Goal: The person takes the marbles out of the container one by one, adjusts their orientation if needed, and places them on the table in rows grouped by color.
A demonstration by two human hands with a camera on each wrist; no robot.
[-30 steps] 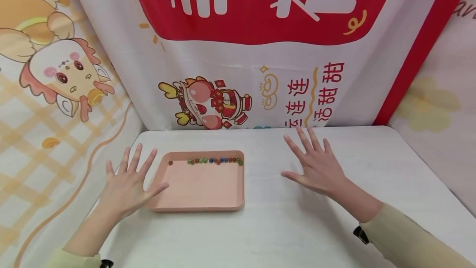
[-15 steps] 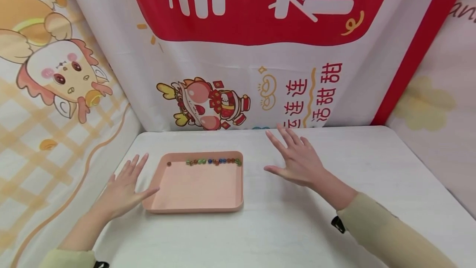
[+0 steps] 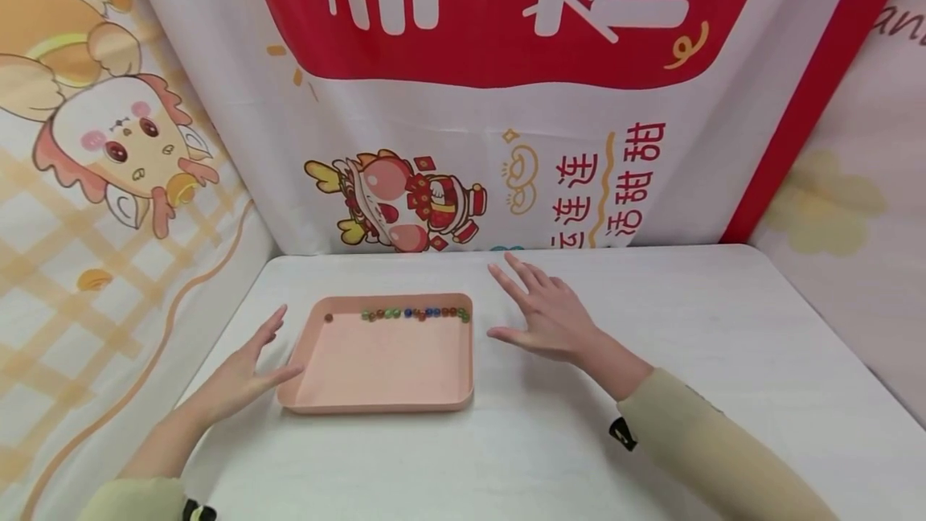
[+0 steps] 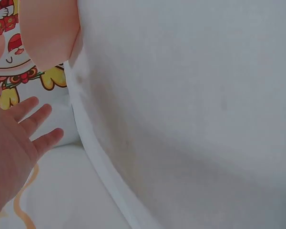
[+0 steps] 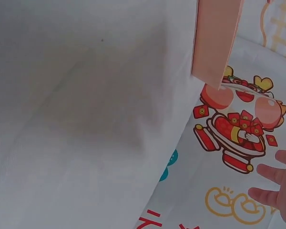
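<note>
A shallow pink tray (image 3: 383, 407) lies on the white table, with several glass marbles (image 3: 436, 313) in green, blue and reddish brown lined along its far wall. One brown marble (image 3: 329, 317) sits apart in the far left corner. Beside the tray's left side is my left hand (image 3: 242, 380), fingers extended and thumb near the rim; whether it touches cannot be told. My right hand (image 3: 546, 316) hovers right of the tray, fingers spread, apart from it and holding nothing. Both wrist views show the hands with extended fingers, near the tray's outer wall (image 4: 50, 31).
The white table (image 3: 687, 328) extends right and in front of the tray. A printed cloth (image 3: 448, 127) with red and white patterns hangs behind the table's far edge. Another patterned cloth (image 3: 72, 280) rises on the left side, and a pale one on the right.
My right hand has moved left toward the tray. My left hand has turned thumb-side up and shifted slightly, staying by the tray's left side. The tray and marbles stay put.
</note>
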